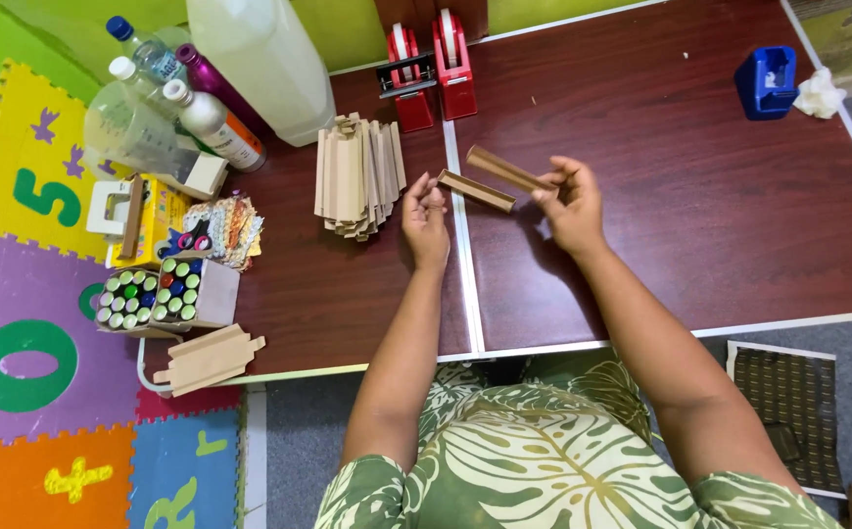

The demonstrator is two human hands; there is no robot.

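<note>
Looking down from the head camera, we are seeing two red tape dispensers [426, 73] at the far table edge, a blue box [767, 82] far right, and clear bottles [166, 108] far left beside a stack of cardboard strips [357, 176]. We are pinching one folded cardboard strip [477, 190] in our left hand [426, 217], fingers closed on its near end. Our right hand [568, 201] is gripping a second strip [504, 168] just above it, over the table seam.

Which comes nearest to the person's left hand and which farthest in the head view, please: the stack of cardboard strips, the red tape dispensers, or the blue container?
From the left hand:
1. Stack of cardboard strips, just to its left.
2. Red tape dispensers, at the table's far edge.
3. Blue container, far right corner.
</note>
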